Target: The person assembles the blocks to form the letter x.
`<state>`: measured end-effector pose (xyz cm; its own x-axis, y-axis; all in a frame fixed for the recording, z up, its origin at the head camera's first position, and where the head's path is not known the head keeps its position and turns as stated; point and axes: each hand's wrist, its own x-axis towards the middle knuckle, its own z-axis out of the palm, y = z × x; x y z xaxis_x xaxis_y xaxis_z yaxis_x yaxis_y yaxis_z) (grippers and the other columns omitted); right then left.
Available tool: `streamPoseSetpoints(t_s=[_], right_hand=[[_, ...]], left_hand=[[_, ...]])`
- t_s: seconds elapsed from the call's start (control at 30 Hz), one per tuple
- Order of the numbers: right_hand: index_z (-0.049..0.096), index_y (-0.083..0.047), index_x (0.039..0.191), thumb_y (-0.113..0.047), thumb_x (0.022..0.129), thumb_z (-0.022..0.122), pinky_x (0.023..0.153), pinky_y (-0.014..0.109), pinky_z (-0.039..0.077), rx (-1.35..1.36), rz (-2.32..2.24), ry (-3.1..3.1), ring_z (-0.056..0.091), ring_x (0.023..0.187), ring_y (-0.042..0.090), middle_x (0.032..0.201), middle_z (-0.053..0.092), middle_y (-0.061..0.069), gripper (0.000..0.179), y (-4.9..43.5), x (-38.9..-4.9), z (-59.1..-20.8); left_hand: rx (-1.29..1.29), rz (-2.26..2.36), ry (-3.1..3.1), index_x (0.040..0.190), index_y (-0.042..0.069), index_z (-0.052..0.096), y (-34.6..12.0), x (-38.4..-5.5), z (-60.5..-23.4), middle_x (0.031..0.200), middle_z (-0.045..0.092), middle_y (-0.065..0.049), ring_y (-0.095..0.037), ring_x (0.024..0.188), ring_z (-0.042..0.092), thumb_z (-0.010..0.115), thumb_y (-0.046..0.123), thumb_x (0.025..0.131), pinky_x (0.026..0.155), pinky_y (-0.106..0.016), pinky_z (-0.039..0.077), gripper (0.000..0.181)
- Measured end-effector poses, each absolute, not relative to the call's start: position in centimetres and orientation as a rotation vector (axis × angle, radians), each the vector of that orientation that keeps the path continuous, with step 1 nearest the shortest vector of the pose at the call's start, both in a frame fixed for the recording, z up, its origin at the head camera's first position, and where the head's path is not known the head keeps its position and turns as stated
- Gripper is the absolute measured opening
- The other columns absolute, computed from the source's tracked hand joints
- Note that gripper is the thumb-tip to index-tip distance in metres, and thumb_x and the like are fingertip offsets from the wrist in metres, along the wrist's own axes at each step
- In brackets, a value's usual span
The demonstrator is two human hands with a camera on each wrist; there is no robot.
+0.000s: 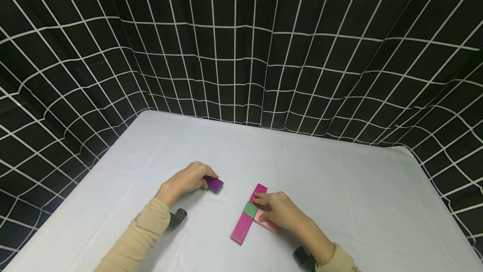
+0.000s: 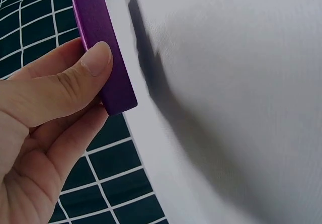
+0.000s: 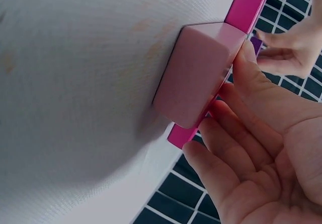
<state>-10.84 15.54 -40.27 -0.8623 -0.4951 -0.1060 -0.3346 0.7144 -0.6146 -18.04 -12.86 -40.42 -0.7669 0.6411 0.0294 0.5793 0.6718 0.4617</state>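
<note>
My left hand (image 1: 192,176) pinches a dark purple block (image 2: 104,53) between thumb and fingers. In the left wrist view its shadow lies apart from it. My right hand (image 1: 282,210) is over blocks on the white table. Its thumb touches a pale pink block (image 3: 193,73), and its fingers rest at a dark magenta block (image 1: 259,189), partly covering it. A green block (image 1: 250,210) sits between this magenta block and a lighter magenta block (image 1: 242,229), forming a line. The pink block branches off near the green one.
A white cloth (image 1: 339,188) covers the table. Black curtains with a white grid (image 1: 241,54) stand behind it and along the sides. Dark wrist devices (image 1: 178,216) are beside both forearms, close to the table surface.
</note>
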Motion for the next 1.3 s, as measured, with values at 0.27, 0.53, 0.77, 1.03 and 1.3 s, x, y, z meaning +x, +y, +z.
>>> streamPoseSetpoints(t_s=[0.27,0.53,0.77,1.03,1.3], right_hand=[[0.066,0.006,0.118,-0.003,0.071,0.081,0.098,0.053,0.042,-0.705,-0.861,2.674,0.052,0.122,0.043,0.127,0.061,0.017,0.051,15.6,-10.9,-40.3],[0.065,0.006,0.119,-0.003,0.071,0.081,0.098,0.053,0.042,-0.683,-0.862,2.661,0.05,0.123,0.044,0.128,0.061,0.017,0.051,15.5,-10.8,-40.3],[0.066,0.006,0.118,-0.002,0.07,0.081,0.098,0.053,0.043,-0.68,-0.857,2.668,0.051,0.122,0.044,0.128,0.061,0.017,0.051,15.5,-10.8,-40.3],[0.066,0.007,0.117,-0.001,0.07,0.081,0.097,0.052,0.043,-0.699,-0.859,2.672,0.052,0.121,0.044,0.127,0.062,0.017,0.05,15.6,-10.9,-40.4],[0.066,0.006,0.117,-0.001,0.07,0.081,0.097,0.052,0.043,-0.672,-0.86,2.671,0.051,0.122,0.044,0.127,0.061,0.017,0.05,15.5,-10.9,-40.4]], left_hand=[[1.022,0.707,2.736,0.106,-0.002,0.073,-12.4,-17.8,-40.3,0.104,0.072,-0.011,-0.028,0.102,0.066,0.075,-0.007,0.073,0.09,-0.039,0.051,0.033],[1.038,0.688,2.73,0.106,-0.002,0.073,-12.2,-17.6,-40.5,0.104,0.072,-0.012,-0.028,0.102,0.066,0.074,-0.008,0.074,0.09,-0.039,0.052,0.033],[1.055,0.68,2.739,0.106,-0.002,0.073,-11.7,-17.4,-40.5,0.104,0.072,-0.012,-0.028,0.102,0.066,0.074,-0.009,0.074,0.09,-0.039,0.051,0.033],[1.068,0.675,2.733,0.105,-0.003,0.073,-11.1,-17.2,-40.7,0.104,0.072,-0.013,-0.028,0.102,0.066,0.074,-0.01,0.073,0.09,-0.038,0.052,0.033],[1.077,0.661,2.729,0.105,-0.003,0.073,-10.6,-17.0,-40.9,0.104,0.072,-0.013,-0.029,0.102,0.066,0.073,-0.011,0.072,0.091,-0.039,0.051,0.033]])
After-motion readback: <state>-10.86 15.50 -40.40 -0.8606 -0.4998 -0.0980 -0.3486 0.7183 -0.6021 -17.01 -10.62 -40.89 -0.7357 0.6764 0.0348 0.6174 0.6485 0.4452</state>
